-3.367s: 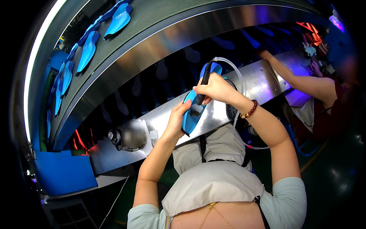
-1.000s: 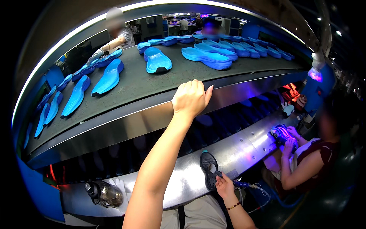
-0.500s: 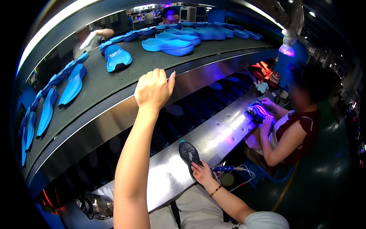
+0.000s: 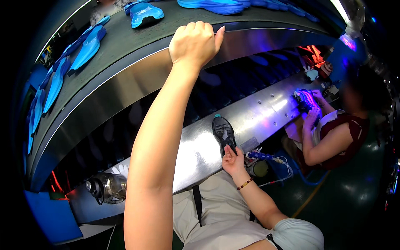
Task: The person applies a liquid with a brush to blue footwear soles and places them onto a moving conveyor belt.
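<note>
My left hand (image 4: 192, 45) is raised at the near edge of the upper conveyor (image 4: 137, 66), its fingers curled over the metal rim and its thumb sticking out to the right; the fingertips are hidden. A black shoe sole (image 4: 223, 129) with a teal tip lies lengthwise on the metal bench (image 4: 193, 150), tip pointing away from me. At its near end my right hand (image 4: 233, 160) has thumb and fingers closed on it. Several blue shoe soles, among them one with a light-blue hollow (image 4: 146, 14), lie on the dark belt beyond my left hand.
Left on the bench stands a clear jug (image 4: 109, 188) with a dark lid. A blue-handled tool (image 4: 259, 156) with a cable lies by the bench edge near a round container (image 4: 259, 168). To the right a seated co-worker (image 4: 333, 141) handles a shoe under purple light. Overhead hangs a lamp (image 4: 348, 41).
The view has tilted down, so everything sits higher or further right. My left hand stays at the conveyor edge. On the sole, my right hand's fingers have drawn back toward its near end.
</note>
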